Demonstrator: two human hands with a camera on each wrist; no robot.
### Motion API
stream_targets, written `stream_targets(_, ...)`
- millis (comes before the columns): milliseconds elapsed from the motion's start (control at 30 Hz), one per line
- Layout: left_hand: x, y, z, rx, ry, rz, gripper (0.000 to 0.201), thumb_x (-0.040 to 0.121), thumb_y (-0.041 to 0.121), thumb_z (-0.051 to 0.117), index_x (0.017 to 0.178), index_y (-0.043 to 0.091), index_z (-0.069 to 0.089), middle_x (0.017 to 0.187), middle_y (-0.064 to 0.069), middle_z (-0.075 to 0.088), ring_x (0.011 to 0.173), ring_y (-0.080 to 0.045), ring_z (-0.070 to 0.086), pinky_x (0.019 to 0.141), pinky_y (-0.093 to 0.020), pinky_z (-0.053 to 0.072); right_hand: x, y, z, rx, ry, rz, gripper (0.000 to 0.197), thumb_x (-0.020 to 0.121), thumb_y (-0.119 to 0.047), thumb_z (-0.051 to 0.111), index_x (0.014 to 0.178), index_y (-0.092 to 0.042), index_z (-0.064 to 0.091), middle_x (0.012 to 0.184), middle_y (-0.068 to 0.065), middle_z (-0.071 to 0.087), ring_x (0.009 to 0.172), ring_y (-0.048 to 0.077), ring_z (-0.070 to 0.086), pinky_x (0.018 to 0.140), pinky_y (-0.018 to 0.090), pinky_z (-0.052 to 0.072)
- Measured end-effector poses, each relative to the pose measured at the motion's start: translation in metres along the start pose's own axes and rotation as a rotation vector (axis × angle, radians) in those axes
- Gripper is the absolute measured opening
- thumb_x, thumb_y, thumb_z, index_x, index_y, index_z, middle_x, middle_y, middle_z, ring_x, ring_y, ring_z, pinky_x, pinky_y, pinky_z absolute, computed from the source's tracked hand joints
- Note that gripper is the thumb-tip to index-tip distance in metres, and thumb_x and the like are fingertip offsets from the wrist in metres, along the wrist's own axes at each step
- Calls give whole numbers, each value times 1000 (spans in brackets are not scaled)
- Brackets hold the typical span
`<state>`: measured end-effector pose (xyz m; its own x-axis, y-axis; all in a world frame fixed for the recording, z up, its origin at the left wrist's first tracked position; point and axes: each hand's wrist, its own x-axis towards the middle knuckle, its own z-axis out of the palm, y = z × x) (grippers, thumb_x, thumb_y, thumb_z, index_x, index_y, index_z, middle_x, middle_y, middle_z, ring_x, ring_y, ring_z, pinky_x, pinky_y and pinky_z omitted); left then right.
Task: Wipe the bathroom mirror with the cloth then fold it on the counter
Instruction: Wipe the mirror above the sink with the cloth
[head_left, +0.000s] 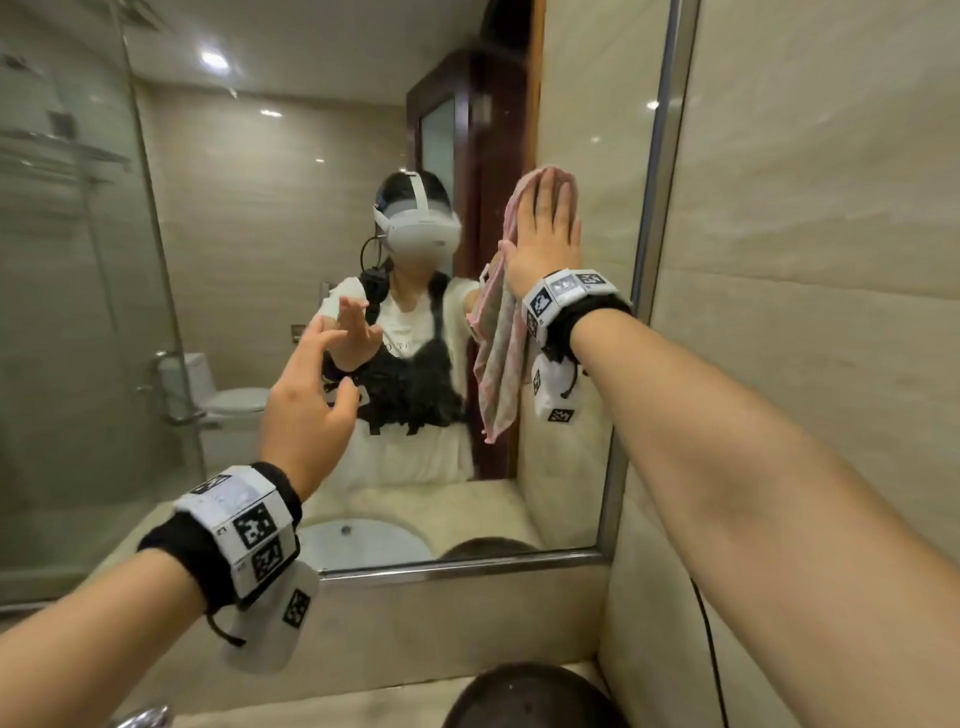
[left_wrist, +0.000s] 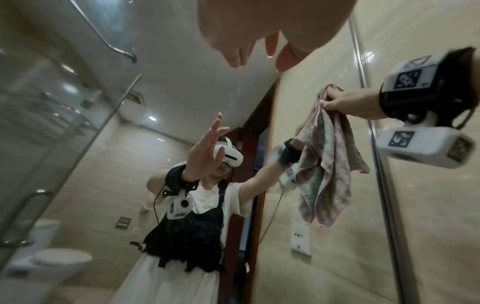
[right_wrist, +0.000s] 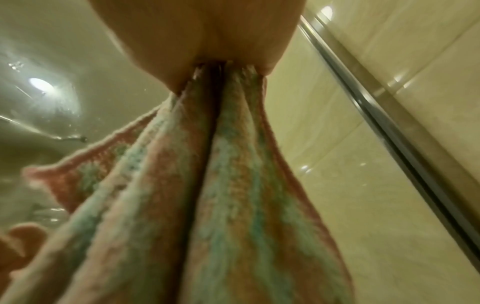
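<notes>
Right hand (head_left: 545, 234) pressed flat against the large wall-mounted bathroom mirror (head_left: 249, 218), near its right edge and about mid-height. Fingers (head_left: 551, 200) straight and together, pinning the pink-and-green checked terry cloth (head_left: 498, 358) to the glass; nothing curled round it in the head view. Upper part of the cloth bunched under the palm — the rest hangs free below the wrist in long loose folds, touching or just off the glass; cannot tell which.

Left hand (head_left: 306, 400) raised in front of the mirror's middle, fingers spread and relaxed, holding nothing; appears just short of the glass.

Handling, as judged: cloth is light, soft and limp, so only the part under the palm is wiping. Terry pile should grip the glass under flat pressure; slip is likely if pressure eases. For folding, take it by two adjacent corners so it hangs flat, then lay it on the beige stone worktop (head_left: 363, 696) below the mirror's bottom edge.

Wiping under way; fold not yet begun.
</notes>
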<state>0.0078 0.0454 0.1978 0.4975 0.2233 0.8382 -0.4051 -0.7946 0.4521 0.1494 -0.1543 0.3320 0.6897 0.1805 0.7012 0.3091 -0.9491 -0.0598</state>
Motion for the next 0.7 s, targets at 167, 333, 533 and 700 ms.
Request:
stream_targets(167, 2, -15, -10, -13, 4, -96, 42, 84, -2, 53, 124, 10, 49, 149, -9, 34, 136, -21, 34, 107, -23, 24, -42, 2, 46, -142, -87, -122, 70, 100, -35, 28, 146, -4, -15, 154, 16, -20, 143, 32, -17, 113, 43, -12)
stream_targets(333, 15, -17, -14, -9, 5, -128, 43, 85, 2, 51, 126, 13, 48, 149, -9, 34, 136, -22, 34, 111, -30, 26, -68, 4, 71, -152, -150, -115, 71, 100, -35, 28, 145, -4, -17, 153, 17, -22, 142, 32, -20, 113, 42, -13)
stream_targets(533, 41, -2, -14, -1, 57, -96, 41, 85, 3, 50, 125, 14, 48, 147, -8, 37, 131, -23, 41, 97, -22, 28, -37, 10, 34, -156, -88, -128, 73, 99, -38, 29, 146, -5, -16, 154, 15, -20, 143, 30, -18, 114, 41, -10)
stream_targets(700, 53, 5, -5, -74, 61, -75, 40, 86, 4, 50, 124, 18, 48, 148, -6, 36, 132, -23, 40, 100, -25, 30, 17, 4, -13, -65, -1, 27, 77, 98, -45, 31, 147, -6, -14, 155, 14, -19, 143, 30, -16, 117, 43, -5)
